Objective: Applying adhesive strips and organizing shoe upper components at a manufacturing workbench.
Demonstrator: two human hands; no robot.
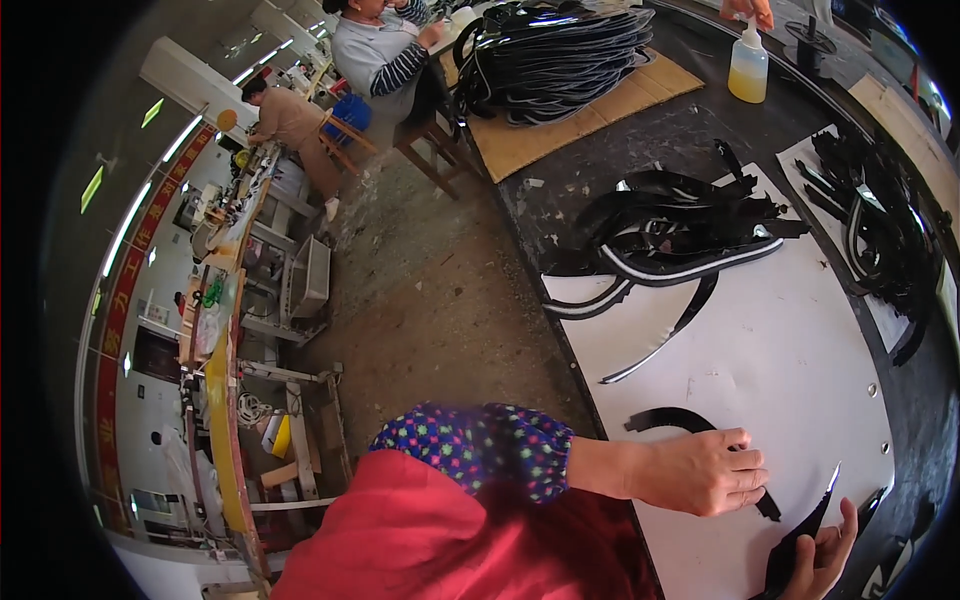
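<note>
Left hand [705,475]: I curl its fingers over a curved black strip [682,415]; pinching or pressing, I cannot tell.
Strip: on the white board [770,350], nearer than the black heap [690,215].
Right hand [828,552]: half-curled beside a dark pointed piece [808,530]; grip unclear to me.

Toward four o'clock, the left hand [698,475] is hiding part of a curved black strip [675,416], and the lower edge is cropping the right hand [822,562]. Between one and two, the upper edge is cutting off a co-worker's hand [750,11]; toward eleven, a person's head [362,10].
</note>
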